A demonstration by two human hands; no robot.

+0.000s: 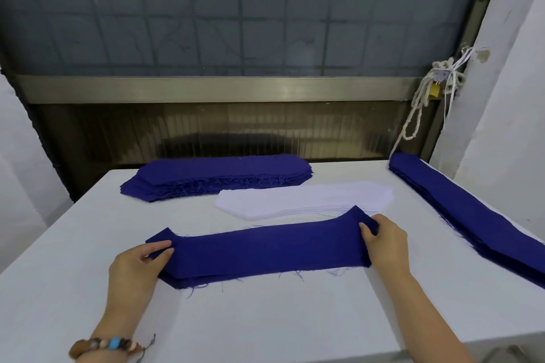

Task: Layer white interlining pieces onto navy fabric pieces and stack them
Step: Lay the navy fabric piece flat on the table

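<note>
Here, flat on the white tabletop (265,318), just on the person's side of the white pile (303,200): a long navy piece (265,250) with flared ends and loose threads along its near edge. Beneath it, at the end lying left of the white pile, at least one more navy layer peeping out. At the other end, one far corner lapping over the white pile's near edge.

Held at both ends. Left hand (138,268) at the end left of the white pile, grip pinching the cloth, thumb on top, fingers at the edge. Right hand (386,242) at the end touching the white pile, grip likewise closed on the cloth, thumb pressed on the top face, fingers curled round the end. Beaded bracelet (109,345) on the left wrist, well to the near left of the white pile.

Behind the white pile and a little left of it, almost touching: a thick navy stack (218,174), edges frayed. Right of the white pile, apart from it: a long navy strip stack (472,215) running slantwise along the tabletop's right edge. Farther back and to the right of the white pile, off the tabletop: a knotted pale rope (424,103) hanging by a window frame, with a small yellow padlock (434,90) among the knots.
</note>
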